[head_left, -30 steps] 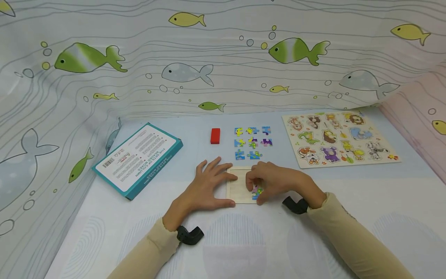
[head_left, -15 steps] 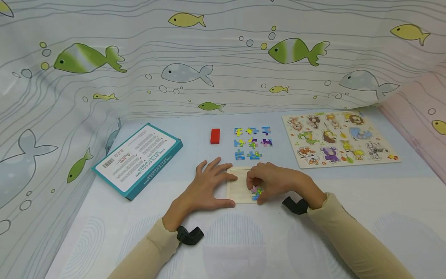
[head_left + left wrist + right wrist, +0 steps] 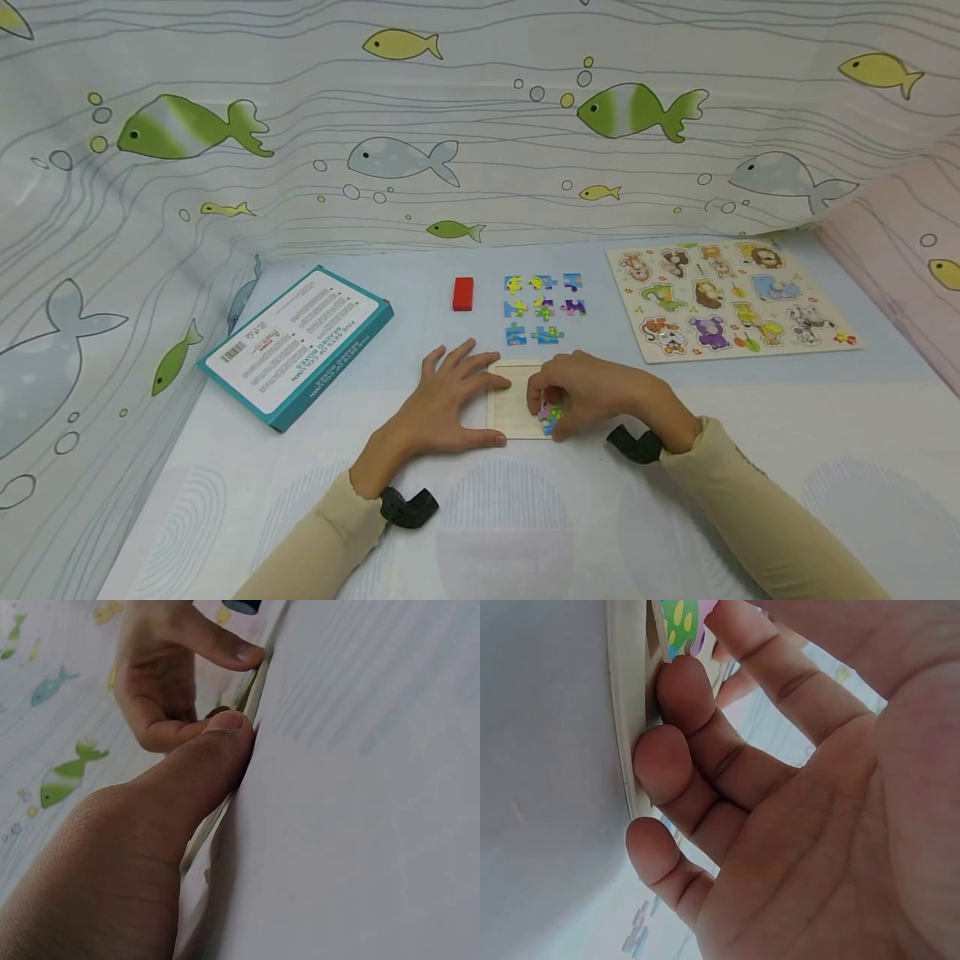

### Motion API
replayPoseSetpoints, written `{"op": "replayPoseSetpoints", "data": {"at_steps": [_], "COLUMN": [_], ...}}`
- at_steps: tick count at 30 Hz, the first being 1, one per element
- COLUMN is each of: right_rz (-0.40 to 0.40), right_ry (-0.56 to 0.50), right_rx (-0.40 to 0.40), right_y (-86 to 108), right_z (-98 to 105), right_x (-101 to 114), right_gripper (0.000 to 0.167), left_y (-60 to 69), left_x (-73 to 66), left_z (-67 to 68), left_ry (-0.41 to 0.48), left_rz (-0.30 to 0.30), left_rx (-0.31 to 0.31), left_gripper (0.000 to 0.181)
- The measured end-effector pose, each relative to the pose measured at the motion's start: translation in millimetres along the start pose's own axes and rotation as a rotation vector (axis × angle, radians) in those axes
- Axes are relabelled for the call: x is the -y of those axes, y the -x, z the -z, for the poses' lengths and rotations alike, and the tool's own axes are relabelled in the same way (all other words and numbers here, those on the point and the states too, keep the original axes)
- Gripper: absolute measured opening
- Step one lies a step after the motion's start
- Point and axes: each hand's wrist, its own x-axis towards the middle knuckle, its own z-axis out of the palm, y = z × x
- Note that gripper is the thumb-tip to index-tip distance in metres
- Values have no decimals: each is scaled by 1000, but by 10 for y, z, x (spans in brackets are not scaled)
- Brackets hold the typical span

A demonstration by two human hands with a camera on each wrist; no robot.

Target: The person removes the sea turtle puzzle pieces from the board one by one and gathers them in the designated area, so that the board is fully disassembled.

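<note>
A shallow wooden puzzle tray (image 3: 517,421) lies on the table before me. My left hand (image 3: 446,404) rests at its left side with spread fingers, thumb and index fingertips touching the rim; the left wrist view shows that thumb (image 3: 202,761) against the edge. Over the tray's right part, my right hand (image 3: 592,387) pinches a colourful jigsaw piece (image 3: 550,417), partly hidden by the fingers. In the right wrist view the piece (image 3: 679,622), green with yellow spots and pink, stands tilted above the tray edge (image 3: 626,697). Whether its lower edge touches the tray, I cannot tell.
Several loose jigsaw pieces (image 3: 516,309) lie in rows behind the tray. A red block (image 3: 463,294) is left of them. A teal-edged box (image 3: 300,342) lies at the left, and an animal puzzle board (image 3: 690,296) at the back right. A fish-patterned curtain (image 3: 510,200) hangs behind.
My right hand has shifted very slightly to the left with the jigsaw piece, which now looks a little more tilted. My left hand has stayed in place on the tray.
</note>
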Motion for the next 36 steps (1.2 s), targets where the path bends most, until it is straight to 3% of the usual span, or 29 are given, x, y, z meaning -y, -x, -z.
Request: {"op": "replayPoseSetpoints", "data": {"at_steps": [9,22,36], "right_rz": [18,38,16], "right_ry": [-24,-156,-156], "right_rx": [-6,-7,-163], "right_y": [-7,-30,-5], "right_z": [4,11,112], "right_x": [15,-34,-224], "right_gripper": [29,17,13], "left_y": [-4,2,-5], "left_x": [-7,1,1], "left_z": [6,2,0], "left_ry": [-4,-5,-17], "left_rz": [1,-20,-15], "left_rx": [4,-17,-11], "left_gripper": [66,66,68]}}
